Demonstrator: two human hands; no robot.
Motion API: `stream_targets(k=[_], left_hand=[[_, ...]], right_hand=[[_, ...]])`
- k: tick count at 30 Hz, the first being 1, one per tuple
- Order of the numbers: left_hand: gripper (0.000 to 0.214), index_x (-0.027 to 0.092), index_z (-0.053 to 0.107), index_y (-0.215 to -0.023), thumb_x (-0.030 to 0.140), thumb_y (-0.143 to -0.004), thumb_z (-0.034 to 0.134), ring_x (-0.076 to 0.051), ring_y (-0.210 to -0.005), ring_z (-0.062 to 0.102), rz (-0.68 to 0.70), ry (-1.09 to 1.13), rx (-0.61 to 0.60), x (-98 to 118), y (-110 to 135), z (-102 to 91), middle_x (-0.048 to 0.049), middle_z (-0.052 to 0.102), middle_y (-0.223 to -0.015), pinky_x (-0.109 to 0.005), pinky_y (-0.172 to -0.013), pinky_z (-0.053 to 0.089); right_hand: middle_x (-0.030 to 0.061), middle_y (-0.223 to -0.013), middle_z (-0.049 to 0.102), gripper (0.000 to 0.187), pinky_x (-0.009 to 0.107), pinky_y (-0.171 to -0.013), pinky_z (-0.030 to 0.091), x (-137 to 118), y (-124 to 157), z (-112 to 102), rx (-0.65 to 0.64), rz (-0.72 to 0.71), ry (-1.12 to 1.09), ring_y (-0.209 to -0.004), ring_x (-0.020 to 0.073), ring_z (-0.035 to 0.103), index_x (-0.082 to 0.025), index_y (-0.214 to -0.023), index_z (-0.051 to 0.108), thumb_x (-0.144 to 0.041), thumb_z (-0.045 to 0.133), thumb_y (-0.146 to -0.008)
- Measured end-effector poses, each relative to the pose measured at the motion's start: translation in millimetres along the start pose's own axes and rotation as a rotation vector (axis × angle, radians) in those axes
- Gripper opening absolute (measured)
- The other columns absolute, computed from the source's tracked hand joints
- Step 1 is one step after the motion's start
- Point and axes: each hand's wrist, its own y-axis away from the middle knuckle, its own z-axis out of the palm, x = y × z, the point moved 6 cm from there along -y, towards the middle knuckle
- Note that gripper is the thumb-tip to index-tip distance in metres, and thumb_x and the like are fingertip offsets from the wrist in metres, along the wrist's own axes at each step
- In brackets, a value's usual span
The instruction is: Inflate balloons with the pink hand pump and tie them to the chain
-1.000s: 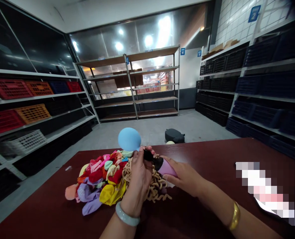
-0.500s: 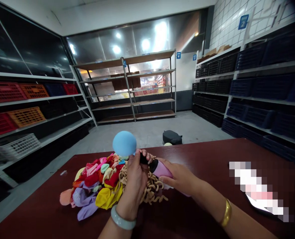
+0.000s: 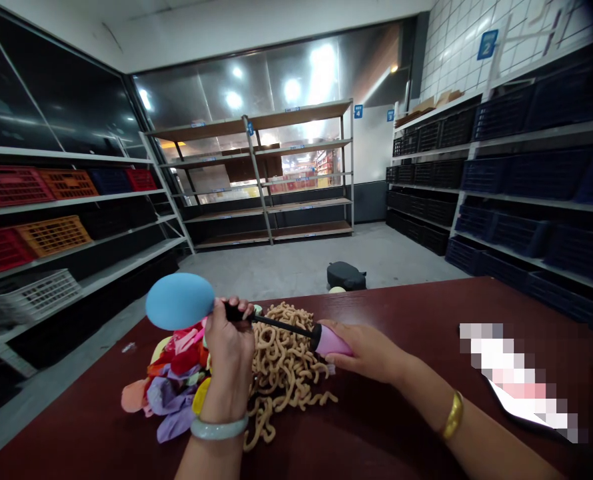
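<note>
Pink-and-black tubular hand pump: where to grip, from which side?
Likely best around the smooth pink barrel, from the person's right, as the right hand does: it's thicker than the slim black rod running leftward. The left hand occupies the black end, beside the inflated blue balloon.

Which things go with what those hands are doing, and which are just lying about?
Belongs, I think:
pump, held by left hand and right hand
blue balloon at the left hand
probably limp balloons, tan curly strands

Lying about, it seems:
dark bundle on floor
blurred object on table
shelved crates
</note>
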Motion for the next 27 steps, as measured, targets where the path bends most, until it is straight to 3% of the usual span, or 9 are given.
stream_targets(k=[4,9,12,18,27], left_hand=[[0.025,0.017,0.048,-0.078,0.027,-0.077,0.071,-0.01,-0.058,0.048,-0.094,0.027,-0.006,-31,16,7.2,0.0021,0.048,-0.068,-0.022,-0.052,0.037],[0.023,0.018,0.048,-0.079,0.026,-0.079,0.07,-0.011,-0.062,0.049,-0.225,0.015,-0.08,-72,59,26.9,0.0007,0.049,-0.072,-0.024,-0.055,0.04],[0.022,0.018,0.048,-0.078,0.029,-0.081,0.068,-0.011,-0.061,0.048,-0.268,0.004,-0.095,-83,77,36.3,0.0012,0.047,-0.071,-0.025,-0.057,0.042],[0.023,0.018,0.047,-0.075,0.027,-0.079,0.069,-0.011,-0.058,0.048,-0.227,-0.055,-0.096,-65,65,38.0,0.0013,0.048,-0.069,-0.024,-0.051,0.038],[0.025,0.018,0.047,-0.077,0.027,-0.076,0.07,-0.01,-0.054,0.048,-0.055,-0.006,0.036,-8,-6,-7.5,0.0027,0.049,-0.064,-0.021,-0.049,0.037]], right_hand=[[0.0113,-0.129,0.06,0.065,0.044,-0.089,0.045,0,1,3,0.021,0.058,0.087,-0.109,0.0315,0.06,-0.023,-0.145,0.034,-0.052,0.05,-0.089],[0.0133,-0.127,0.06,0.066,0.043,-0.091,0.044,-7,1,5,0.067,0.071,0.106,-0.112,0.0312,0.059,-0.021,-0.146,0.03,-0.05,0.048,-0.09],[0.0129,-0.127,0.06,0.066,0.042,-0.091,0.045,-13,0,5,0.096,0.057,0.074,-0.112,0.0302,0.059,-0.022,-0.147,0.028,-0.05,0.048,-0.091],[0.0118,-0.127,0.06,0.069,0.043,-0.088,0.046,-17,-3,9,0.111,0.061,0.029,-0.11,0.0311,0.06,-0.024,-0.148,0.025,-0.052,0.051,-0.089],[0.0095,-0.133,0.057,0.069,0.042,-0.094,0.043,-4,-2,10,0.023,0.023,0.028,-0.115,0.0296,0.057,-0.026,-0.147,0.03,-0.054,0.051,-0.088]])
